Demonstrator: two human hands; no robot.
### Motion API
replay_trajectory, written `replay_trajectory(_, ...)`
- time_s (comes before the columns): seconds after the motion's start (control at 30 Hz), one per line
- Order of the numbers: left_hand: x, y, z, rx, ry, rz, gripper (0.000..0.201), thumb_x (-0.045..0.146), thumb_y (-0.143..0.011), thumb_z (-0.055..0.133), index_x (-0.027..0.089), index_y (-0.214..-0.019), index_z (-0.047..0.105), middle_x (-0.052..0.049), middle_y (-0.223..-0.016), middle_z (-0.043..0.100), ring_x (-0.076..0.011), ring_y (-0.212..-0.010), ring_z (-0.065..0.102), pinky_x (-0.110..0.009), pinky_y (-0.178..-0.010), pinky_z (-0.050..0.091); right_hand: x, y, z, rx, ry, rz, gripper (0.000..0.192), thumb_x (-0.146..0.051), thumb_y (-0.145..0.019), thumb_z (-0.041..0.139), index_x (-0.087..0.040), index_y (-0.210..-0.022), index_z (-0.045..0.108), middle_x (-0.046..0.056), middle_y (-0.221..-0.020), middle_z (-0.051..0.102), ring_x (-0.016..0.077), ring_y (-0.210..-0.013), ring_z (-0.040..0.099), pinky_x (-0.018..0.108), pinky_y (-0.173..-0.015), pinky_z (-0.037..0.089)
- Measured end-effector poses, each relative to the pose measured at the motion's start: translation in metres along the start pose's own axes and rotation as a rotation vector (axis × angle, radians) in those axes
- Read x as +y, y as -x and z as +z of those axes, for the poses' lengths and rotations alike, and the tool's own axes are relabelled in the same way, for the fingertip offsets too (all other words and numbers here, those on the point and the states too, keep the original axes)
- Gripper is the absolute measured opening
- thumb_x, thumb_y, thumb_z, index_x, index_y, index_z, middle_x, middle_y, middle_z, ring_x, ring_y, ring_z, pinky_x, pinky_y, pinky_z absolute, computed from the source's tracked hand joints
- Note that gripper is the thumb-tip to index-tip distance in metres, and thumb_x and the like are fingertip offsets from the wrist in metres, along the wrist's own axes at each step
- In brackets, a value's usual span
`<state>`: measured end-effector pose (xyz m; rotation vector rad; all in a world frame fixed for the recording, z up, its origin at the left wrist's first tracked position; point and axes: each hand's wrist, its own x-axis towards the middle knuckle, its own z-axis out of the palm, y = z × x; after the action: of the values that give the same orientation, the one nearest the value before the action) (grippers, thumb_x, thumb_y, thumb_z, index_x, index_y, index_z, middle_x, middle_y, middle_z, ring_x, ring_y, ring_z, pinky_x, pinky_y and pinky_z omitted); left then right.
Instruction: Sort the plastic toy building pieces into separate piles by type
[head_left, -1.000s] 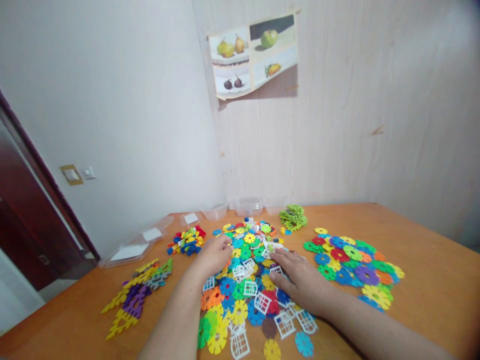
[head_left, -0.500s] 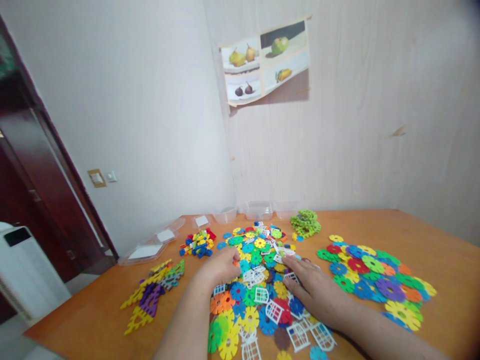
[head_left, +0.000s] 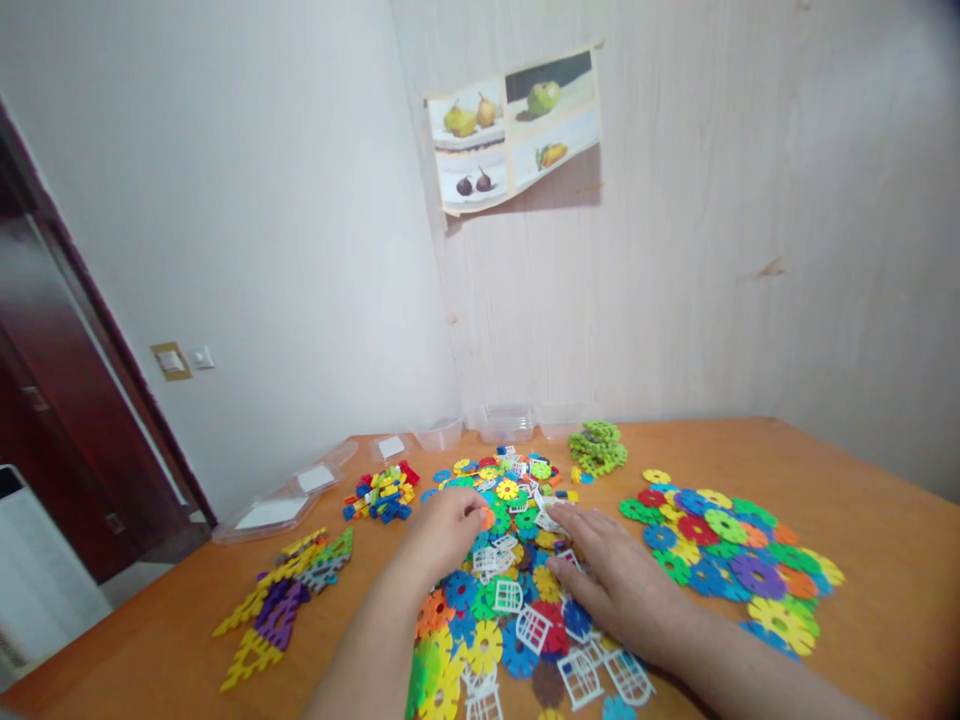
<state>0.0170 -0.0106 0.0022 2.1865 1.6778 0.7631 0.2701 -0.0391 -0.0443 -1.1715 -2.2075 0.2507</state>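
My left hand (head_left: pixel 450 530) is over the left side of a mixed pile of plastic pieces, its thumb and fingers pinched on an orange flower-shaped disc (head_left: pixel 487 517). My right hand (head_left: pixel 619 575) lies across the pile's right side, palm down with fingers stretched out. Its fingertips are by a white window-frame piece (head_left: pixel 552 516); whether they press on it is hard to tell. Between and below the hands spread flower discs, such as a yellow one (head_left: pixel 485 646), and more white window frames (head_left: pixel 533 630).
To the right lies a heap of flower discs (head_left: pixel 757 577). Leftward are small bricks (head_left: pixel 384 492) and yellow and purple lattice pieces (head_left: pixel 279 612). Green pieces (head_left: pixel 598 448), clear tubs (head_left: pixel 508 424) and flat lids (head_left: pixel 270 513) stand along the back of the wooden table (head_left: pixel 885 540).
My left hand has shifted slightly right and away from me over the pile, the orange disc at its fingertips. My right hand stays nearly in place. The view has turned a little right.
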Motion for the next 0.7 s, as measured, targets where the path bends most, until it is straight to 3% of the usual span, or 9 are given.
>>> replay_trajectory(0.17,0.039,0.008,0.024,-0.142,0.438,0.092,0.012,0.027,-0.084,0.055,0.017,-0.086,0.062,0.001,-0.074,0.058,-0.0104,-0.065,0.050,-0.020,-0.058,0.035,-0.007,0.002,0.000,0.089,-0.110,-0.016,0.047,-0.039,-0.092,0.051,-0.022,-0.135,0.054,0.013,-0.128,0.063,0.0279,-0.116,0.059,0.044,-0.097,0.047)
replay_trajectory(0.33,0.052,0.010,0.047,-0.263,0.686,0.096,0.020,0.023,-0.084,0.058,0.018,-0.102,0.055,0.000,-0.079,0.059,-0.0101,-0.068,0.054,-0.019,-0.059,0.038,-0.004,-0.004,0.000,0.124,-0.292,0.092,0.028,-0.030,-0.092,0.047,-0.023,-0.111,0.066,0.006,-0.099,0.073,0.0202,-0.087,0.066,0.031,-0.076,0.051)
replay_trajectory(0.43,0.051,0.010,0.049,-0.222,0.657,0.102,0.031,0.021,-0.083,0.058,0.019,-0.114,0.054,-0.004,-0.093,0.064,-0.0143,-0.083,0.061,-0.023,-0.070,0.044,0.010,-0.009,-0.007,0.216,-0.261,0.205,0.028,-0.034,-0.092,0.045,-0.021,-0.105,0.065,0.005,-0.092,0.073,0.0186,-0.080,0.065,0.028,-0.070,0.049)
replay_trajectory(0.5,0.049,0.009,0.046,-0.172,0.543,0.109,0.028,0.023,-0.084,0.057,0.019,-0.111,0.057,-0.005,-0.099,0.065,-0.0163,-0.091,0.061,-0.025,-0.076,0.045,0.024,-0.011,-0.018,0.283,-0.156,0.300,0.031,-0.037,-0.092,0.042,-0.021,-0.106,0.064,0.004,-0.089,0.072,0.0190,-0.079,0.065,0.029,-0.068,0.047)
replay_trajectory(0.6,0.043,0.009,0.040,-0.184,0.331,0.118,0.019,0.028,-0.087,0.052,0.019,-0.100,0.063,-0.003,-0.089,0.066,-0.0163,-0.082,0.060,-0.025,-0.071,0.044,0.047,-0.012,-0.041,0.348,0.109,0.457,0.034,-0.039,-0.093,0.038,-0.022,-0.101,0.066,0.006,-0.090,0.072,0.0215,-0.084,0.065,0.029,-0.067,0.042)
replay_trajectory(0.7,0.035,0.009,0.037,-0.186,0.200,0.120,0.020,0.029,-0.087,0.048,0.020,-0.096,0.064,-0.001,-0.083,0.066,-0.0156,-0.074,0.059,-0.024,-0.065,0.041,0.067,-0.009,-0.064,0.325,0.312,0.619,0.037,-0.040,-0.093,0.034,-0.023,-0.098,0.067,0.008,-0.095,0.073,0.0241,-0.087,0.065,0.029,-0.062,0.038)
